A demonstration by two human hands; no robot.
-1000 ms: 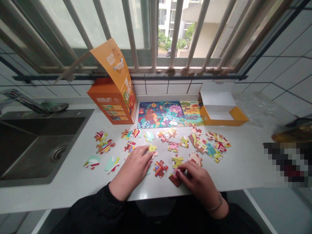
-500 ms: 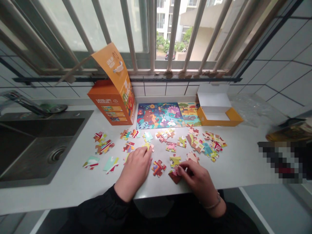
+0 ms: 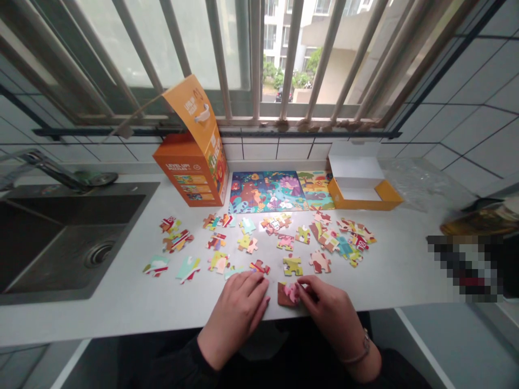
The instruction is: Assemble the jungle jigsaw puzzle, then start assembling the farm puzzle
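Note:
Close to the counter's front edge, my right hand pinches the right side of a brown puzzle piece with a pink figure on it. The piece lies on or just above the counter. Palm down to its left rests my left hand, fingers stretched forward over a red and purple puzzle piece and hiding part of it. A pale green piece shows just beyond that hand's knuckles. Beyond the pinched piece lie a yellow-green piece and a pale pink and brown piece.
Several loose pieces spread left and others right. Behind them lie a dark blue assembled puzzle, an orange box and an open yellow box. A sink is at left, crumpled clear plastic at right.
My left hand has moved right and nearer, uncovering several pieces and now covering part of the red and purple one. The pinched brown piece has turned slightly and shifted left.

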